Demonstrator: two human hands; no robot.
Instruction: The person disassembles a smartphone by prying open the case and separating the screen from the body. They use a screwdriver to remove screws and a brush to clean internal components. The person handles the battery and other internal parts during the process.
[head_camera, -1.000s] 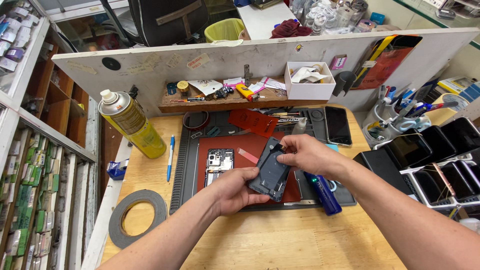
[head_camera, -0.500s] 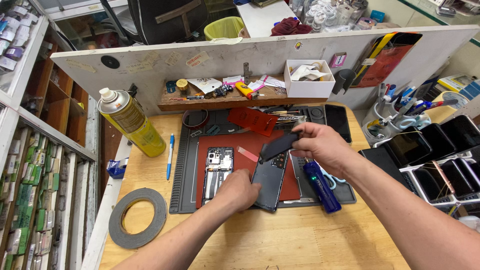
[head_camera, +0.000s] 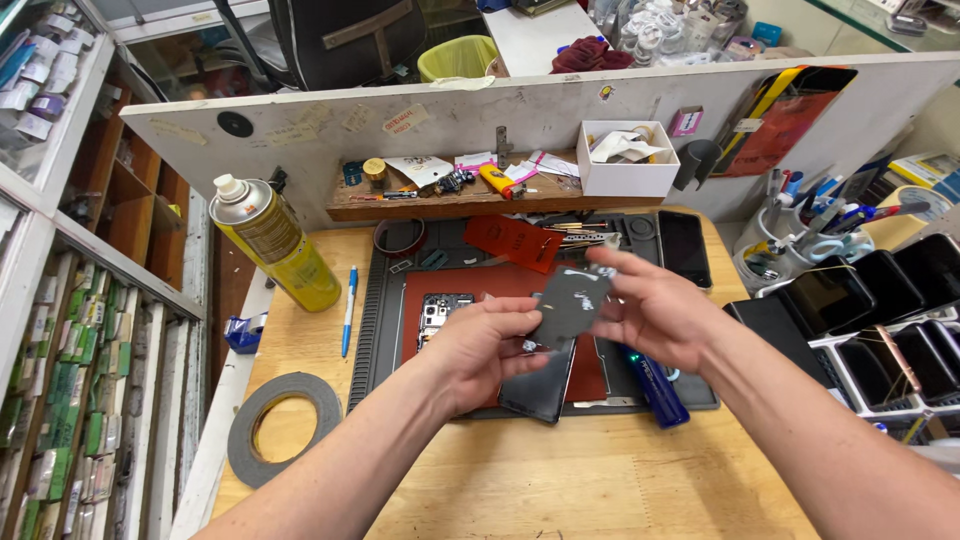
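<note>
Over the middle of the wooden counter, the person's left hand and right hand meet above a dark work mat with a red pad on it. Both hands are closed on a thin dark grey panel, held up between them and tilted; it is blurred, so whether it is a phone back cover or some other flat part cannot be told. The left hand's fingers pinch its lower left edge, and the right hand's fingers grip its right side. Just below the panel, a black phone lies on the mat near the mat's front edge, partly under the left hand. An opened phone body lies on the red pad to the left of the hands.

A blue pen-like tool rests at the mat's front right corner, beside the right wrist. Toward the counter's left edge stand a yellow spray can and, nearer the front, a roll of black tape; a blue pen lies between can and mat. Along the back edge, a low wooden shelf carries small parts and a white box.
</note>
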